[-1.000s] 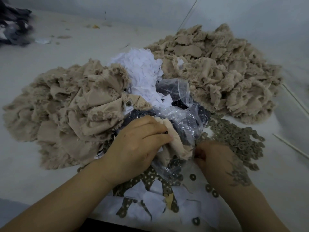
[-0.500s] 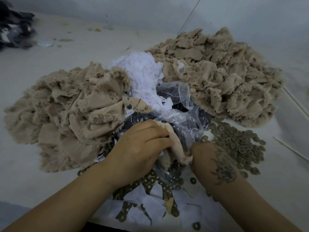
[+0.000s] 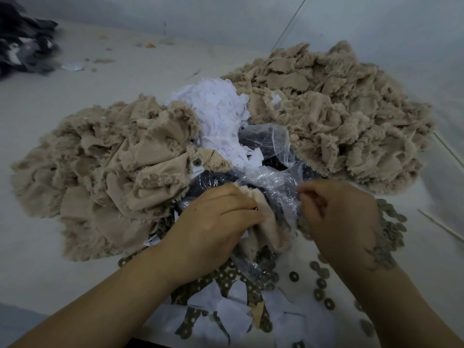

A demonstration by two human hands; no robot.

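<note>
- My left grip point(image 3: 211, 222) clamps the cloth point(image 3: 266, 229); it sticks out past the fingertips, against the bag point(image 3: 271, 177)
- Right grip point(image 3: 341, 217) curled just right of it; holding what, I cannot tell

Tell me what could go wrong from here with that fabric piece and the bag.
1. The left hand grips the beige fabric piece beside the clear plastic bag; pulling might drag the bag and spill its dark contents.
2. The right hand hovers over the loose metal rings; a sweep could scatter them further.
</note>
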